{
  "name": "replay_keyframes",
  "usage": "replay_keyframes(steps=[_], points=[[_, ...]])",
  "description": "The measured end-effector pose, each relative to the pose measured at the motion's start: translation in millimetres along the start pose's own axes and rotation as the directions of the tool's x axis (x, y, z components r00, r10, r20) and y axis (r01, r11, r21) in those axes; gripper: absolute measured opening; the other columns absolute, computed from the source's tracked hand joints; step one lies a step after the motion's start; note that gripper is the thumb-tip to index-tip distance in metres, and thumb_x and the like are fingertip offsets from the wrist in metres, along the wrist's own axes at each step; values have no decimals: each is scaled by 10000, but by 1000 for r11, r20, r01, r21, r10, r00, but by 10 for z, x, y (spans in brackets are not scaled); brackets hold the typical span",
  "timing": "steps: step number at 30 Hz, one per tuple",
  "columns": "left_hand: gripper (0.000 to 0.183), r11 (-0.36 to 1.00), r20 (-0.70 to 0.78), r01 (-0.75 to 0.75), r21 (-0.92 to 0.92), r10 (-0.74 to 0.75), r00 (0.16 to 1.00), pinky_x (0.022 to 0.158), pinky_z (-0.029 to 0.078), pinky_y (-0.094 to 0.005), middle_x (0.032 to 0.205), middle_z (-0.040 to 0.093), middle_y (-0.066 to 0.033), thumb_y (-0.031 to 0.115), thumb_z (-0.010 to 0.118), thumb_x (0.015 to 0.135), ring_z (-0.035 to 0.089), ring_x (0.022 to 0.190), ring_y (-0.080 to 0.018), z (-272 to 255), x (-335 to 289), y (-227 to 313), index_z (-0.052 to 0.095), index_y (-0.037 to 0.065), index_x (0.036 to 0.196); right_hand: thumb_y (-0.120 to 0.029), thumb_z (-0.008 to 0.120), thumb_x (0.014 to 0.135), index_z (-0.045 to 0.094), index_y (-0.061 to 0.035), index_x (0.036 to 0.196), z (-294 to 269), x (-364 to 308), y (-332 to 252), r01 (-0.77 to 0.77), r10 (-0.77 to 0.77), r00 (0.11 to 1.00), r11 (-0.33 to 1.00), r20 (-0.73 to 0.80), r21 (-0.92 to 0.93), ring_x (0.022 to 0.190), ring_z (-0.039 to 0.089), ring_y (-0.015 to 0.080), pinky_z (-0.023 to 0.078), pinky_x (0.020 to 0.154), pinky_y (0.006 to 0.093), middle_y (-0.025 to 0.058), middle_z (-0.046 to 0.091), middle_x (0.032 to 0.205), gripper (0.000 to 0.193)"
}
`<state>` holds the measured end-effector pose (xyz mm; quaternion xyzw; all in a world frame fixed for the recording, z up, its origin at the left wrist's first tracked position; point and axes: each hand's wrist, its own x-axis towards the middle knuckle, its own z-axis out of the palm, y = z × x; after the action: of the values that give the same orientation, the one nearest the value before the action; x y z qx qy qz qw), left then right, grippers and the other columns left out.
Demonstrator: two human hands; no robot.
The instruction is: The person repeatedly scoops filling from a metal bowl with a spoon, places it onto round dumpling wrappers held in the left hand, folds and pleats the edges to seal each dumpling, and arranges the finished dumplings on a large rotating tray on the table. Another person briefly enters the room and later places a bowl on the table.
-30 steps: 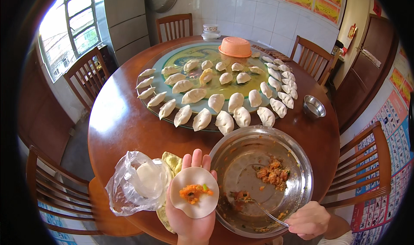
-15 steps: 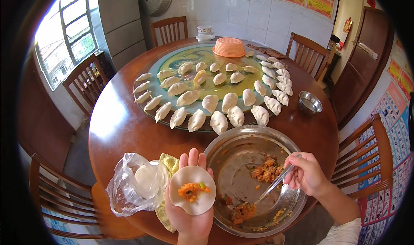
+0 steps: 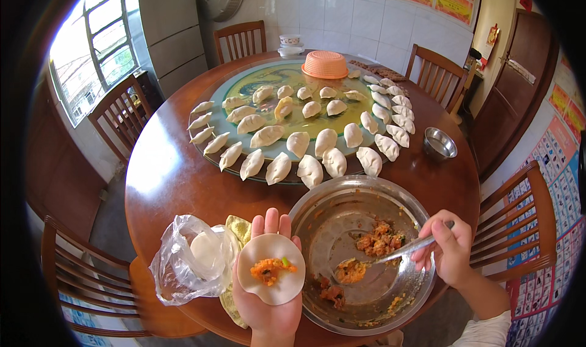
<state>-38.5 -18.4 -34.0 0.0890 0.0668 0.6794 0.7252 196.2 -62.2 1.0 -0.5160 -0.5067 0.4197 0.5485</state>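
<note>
To the left of a wide, round stainless-steel bowl (image 3: 332, 234), the left hand (image 3: 268, 315) lies flat and fully open, palm up, supporting a round white dough wrapper (image 3: 271, 294) topped with chopped orange filling (image 3: 267, 272). Over the bowl's right rim, the right hand (image 3: 448, 244) curls its fingers closed around a silver metal spoon (image 3: 403, 250), its filling-laden end inside the bowl. Beyond the bowl lie plump white dumplings (image 3: 310, 173); farther left sits a clear plastic bag (image 3: 173, 267).
</note>
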Motion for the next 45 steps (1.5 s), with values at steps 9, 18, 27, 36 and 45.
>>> replay_keyframes(steps=[9, 18, 27, 36, 45], points=[[536, 999, -6, -6, 46, 6, 1000, 1053, 241, -382, 1384, 341, -115, 314, 271, 916, 302, 1288, -263, 18, 3, -5, 257, 19, 1362, -173, 443, 935, 548, 30, 888, 222, -44, 20, 356, -280, 900, 914, 333, -193, 546, 611, 116, 503, 506, 217, 123, 639, 708, 233], [540, 999, -21, -7, 40, 8, 1000, 1052, 242, -385, 1381, 344, -115, 315, 285, 912, 304, 1287, -264, 8, -4, -1, 257, 16, 1361, -208, 396, 939, 525, 16, 828, 121, 84, -21, -104, 102, 973, 995, 206, 3, 458, 575, 137, 421, 398, 206, 136, 616, 615, 282], [505, 996, 7, -23, -88, 24, 1000, 1055, 258, -408, 1416, 274, -145, 219, 302, 930, 256, 1308, -290, 22, -10, -7, 205, 14, 1382, -211, 387, 921, 489, 0, 826, -194, 240, 58, -4, 28, 988, 988, -153, 152, 380, 526, 163, 408, 344, 224, 164, 605, 608, 253], [512, 995, 0, -32, -97, 32, 999, 1052, 263, -411, 1417, 273, -143, 220, 306, 927, 245, 1312, -285, 42, -20, -35, 201, 15, 1384, -106, 426, 905, 511, 48, 837, -304, -157, 114, 623, -578, 779, 675, 242, -395, 482, 596, 168, 486, 431, 259, 148, 606, 609, 189], [508, 986, -28, -25, -162, 21, 999, 1065, 240, -417, 1421, 262, -147, 217, 296, 935, 244, 1315, -289, 65, -19, -39, 181, 23, 1390, -143, 415, 925, 517, 26, 814, -250, -230, 194, 432, -400, 900, 872, 172, -230, 479, 595, 143, 474, 424, 233, 126, 621, 608, 227]])
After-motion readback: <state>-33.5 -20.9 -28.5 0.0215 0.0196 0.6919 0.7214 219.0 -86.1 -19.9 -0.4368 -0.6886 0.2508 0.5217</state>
